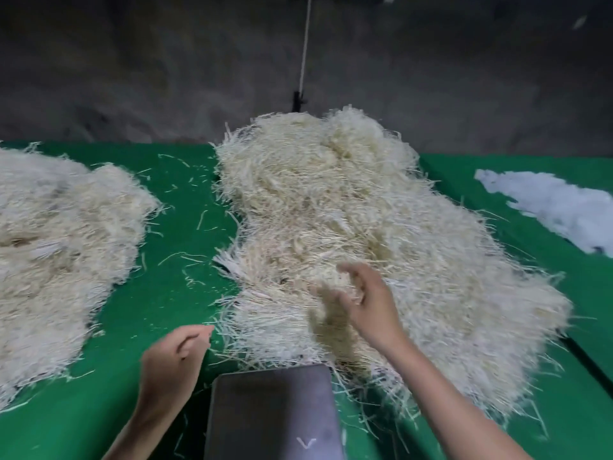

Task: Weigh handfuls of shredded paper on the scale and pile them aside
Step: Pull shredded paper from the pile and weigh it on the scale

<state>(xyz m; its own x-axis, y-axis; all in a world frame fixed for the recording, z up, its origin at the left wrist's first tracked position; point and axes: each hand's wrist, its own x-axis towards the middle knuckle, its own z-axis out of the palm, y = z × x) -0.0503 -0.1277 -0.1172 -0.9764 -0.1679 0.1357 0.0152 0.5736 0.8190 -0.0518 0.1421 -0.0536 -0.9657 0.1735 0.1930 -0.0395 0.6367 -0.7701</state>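
Your right hand (361,300): fingers clawed into near edge of main shredded paper pile (331,210), centre frame; blurred, cannot tell if it grips. Your left hand (175,356): loosely curled, holding nothing, over green table (172,293), lower left of centre. Scale platform (272,413): bottom centre, one shred on it. Second pile (56,244): left edge.

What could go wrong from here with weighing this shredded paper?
The main pile spills against the scale's far corner, so leaning strands may skew the reading. A stray strand lies on the scale. Any handful the right hand lifts may shed onto the table.
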